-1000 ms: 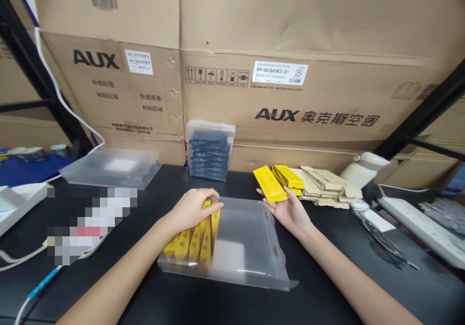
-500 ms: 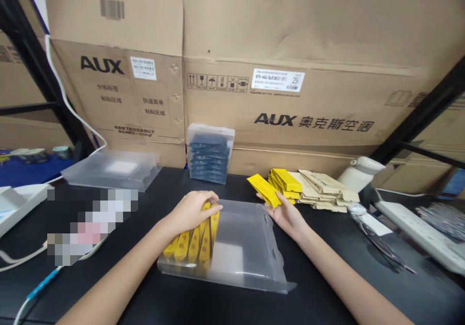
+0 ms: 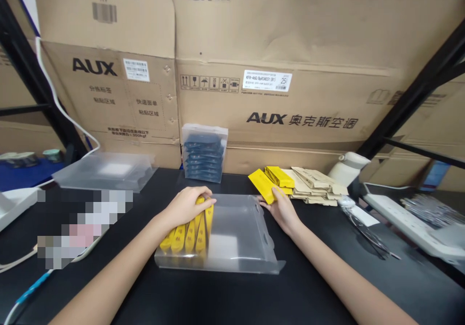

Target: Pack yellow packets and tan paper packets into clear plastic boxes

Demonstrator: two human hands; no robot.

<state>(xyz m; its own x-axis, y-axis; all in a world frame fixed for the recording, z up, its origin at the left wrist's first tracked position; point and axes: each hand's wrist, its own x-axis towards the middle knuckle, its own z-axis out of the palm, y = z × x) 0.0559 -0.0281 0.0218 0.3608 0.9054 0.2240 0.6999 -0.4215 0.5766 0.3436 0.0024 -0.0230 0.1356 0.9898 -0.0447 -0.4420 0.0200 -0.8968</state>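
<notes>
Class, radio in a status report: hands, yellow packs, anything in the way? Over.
Left hand curled over yellow row in clear box. Right hand gripping single yellow pack, outside box. Blue packs behind box, apparently out of the way.

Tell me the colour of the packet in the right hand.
The packet is yellow; see the head view.

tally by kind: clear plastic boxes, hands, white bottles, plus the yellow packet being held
Front box, upright box and rear-left box, clear plastic: 3
Left hand and right hand: 2
White bottle: 1
Yellow packet in the right hand: 1
Total: 7
</notes>
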